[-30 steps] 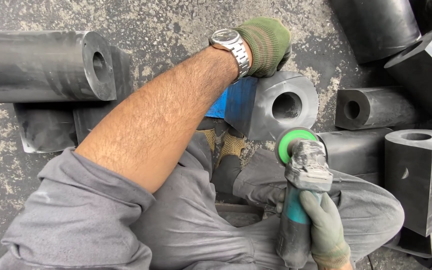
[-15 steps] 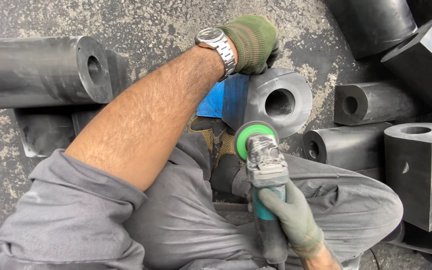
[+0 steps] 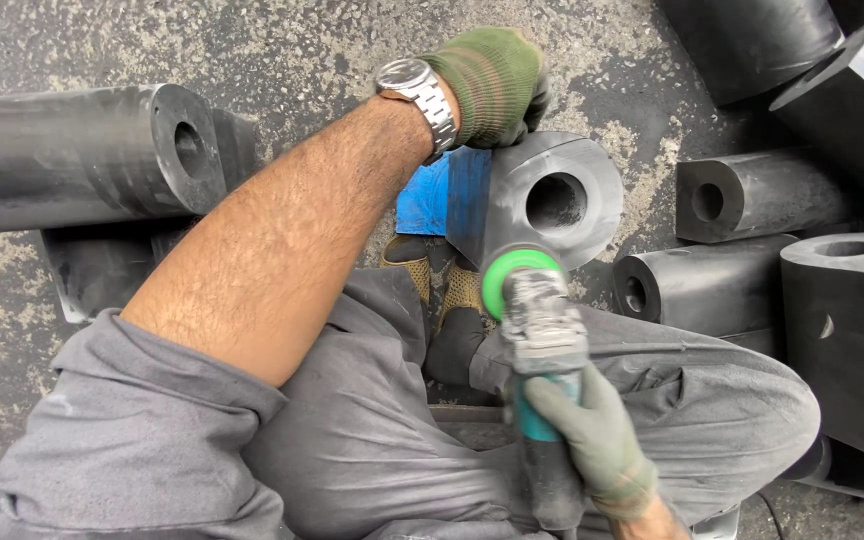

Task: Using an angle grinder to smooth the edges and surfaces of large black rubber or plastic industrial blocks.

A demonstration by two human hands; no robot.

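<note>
Block [image 3: 552, 200]: dark grey, rounded top, round central bore, blue side face. Left hand [image 3: 492, 85], gloved, grips its top edge. Right hand [image 3: 592, 440] wraps angle grinder [image 3: 542, 330], green disc guard.

I am seeing a green knit glove covering the left hand [image 3: 492, 85] and a paler green one covering the right hand [image 3: 592, 440]; a steel link watch [image 3: 414, 85] is circling the left wrist, a grey sleeve [image 3: 122, 430] is bunching above the bare forearm, and grey trousers [image 3: 692, 400] are creasing over both legs
</note>
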